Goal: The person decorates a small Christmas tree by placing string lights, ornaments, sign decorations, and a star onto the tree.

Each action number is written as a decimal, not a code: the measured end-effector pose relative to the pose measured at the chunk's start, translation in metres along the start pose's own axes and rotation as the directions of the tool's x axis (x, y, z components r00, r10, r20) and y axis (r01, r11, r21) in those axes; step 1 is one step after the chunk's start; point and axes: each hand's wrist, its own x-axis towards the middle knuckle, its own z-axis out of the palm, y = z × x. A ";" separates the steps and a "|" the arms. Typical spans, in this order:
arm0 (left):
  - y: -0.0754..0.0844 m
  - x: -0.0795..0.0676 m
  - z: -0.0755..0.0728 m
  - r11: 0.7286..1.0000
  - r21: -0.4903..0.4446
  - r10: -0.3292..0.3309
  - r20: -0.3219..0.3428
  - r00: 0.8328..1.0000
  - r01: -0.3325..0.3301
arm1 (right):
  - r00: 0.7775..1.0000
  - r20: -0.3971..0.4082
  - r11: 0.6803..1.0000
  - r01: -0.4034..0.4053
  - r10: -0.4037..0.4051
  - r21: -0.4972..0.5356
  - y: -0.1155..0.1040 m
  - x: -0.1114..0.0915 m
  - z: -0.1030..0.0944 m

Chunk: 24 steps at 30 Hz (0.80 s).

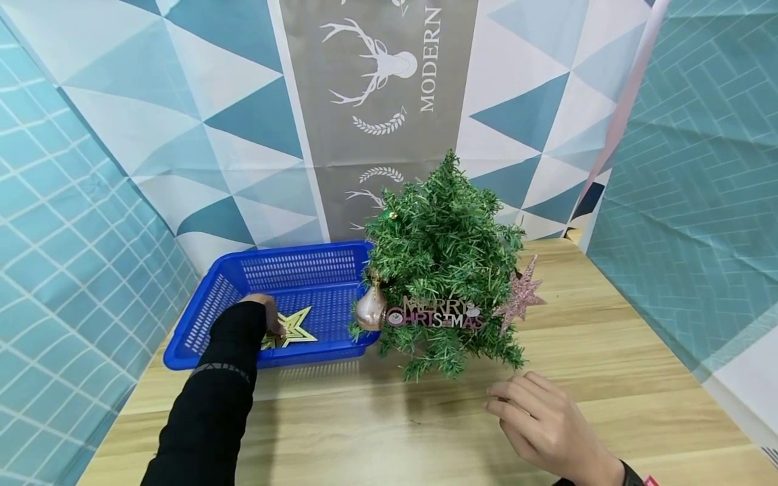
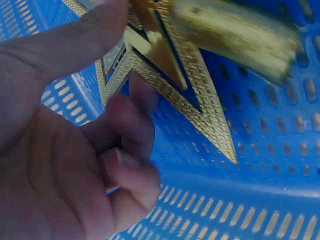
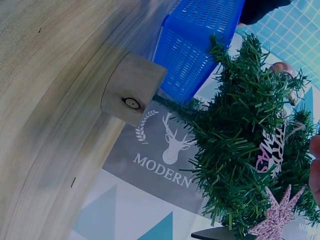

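My left hand (image 1: 265, 308) reaches down into the blue basket (image 1: 337, 353) and pinches a gold star tree topper (image 1: 296, 329) between thumb and fingers. In the left wrist view, the star (image 2: 213, 117) has a glittery openwork frame, and a short yellowish tube (image 2: 245, 37) juts out by it. Part of the star is covered by the thumb. My right hand (image 1: 541, 422), fingers loosely bent, is just in front of the small Christmas tree (image 1: 450, 236) at its right and holds nothing visible. Only its fingertips (image 3: 315, 167) show in the right wrist view.
On the tree hang a pearly bauble (image 1: 371, 310), a Merry Christmas sign (image 1: 434, 315), a pink glitter star (image 1: 523, 295) and a green bauble (image 1: 389, 214). A round wooden base (image 3: 132, 90) supports it on the wooden table (image 1: 340, 432). Patterned cloth (image 1: 243, 135) hangs behind.
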 end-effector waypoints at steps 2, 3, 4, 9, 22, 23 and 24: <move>-0.004 -0.002 -0.001 0.999 -0.046 0.005 0.003 1.000 -0.005 | 1.000 -0.001 1.000 0.001 -0.001 0.006 0.000 0.001 0.000; -0.007 -0.002 -0.002 0.998 -0.056 0.022 0.008 1.000 -0.021 | 1.000 -0.001 1.000 0.001 -0.001 0.010 0.000 0.002 0.000; -0.010 -0.002 -0.004 0.997 -0.067 0.038 0.020 0.999 -0.037 | 1.000 -0.001 1.000 0.002 -0.002 0.012 0.000 0.002 0.000; -0.022 -0.012 -0.016 0.963 -0.202 0.174 -0.046 0.984 -0.179 | 1.000 0.006 1.000 0.014 -0.014 0.016 0.001 0.003 0.001; -0.010 -0.110 -0.059 0.694 -0.525 0.336 -0.371 0.866 -0.493 | 0.998 -0.013 0.998 0.062 -0.061 0.034 0.012 0.032 0.010; -0.006 -0.122 -0.063 0.675 -0.519 0.354 -0.396 0.847 -0.525 | 0.999 -0.023 0.998 0.048 -0.047 0.034 0.012 0.036 0.011; -0.002 -0.136 -0.067 0.652 -0.518 0.368 -0.422 0.829 -0.554 | 0.999 -0.034 0.999 0.028 -0.027 0.032 0.012 0.039 0.011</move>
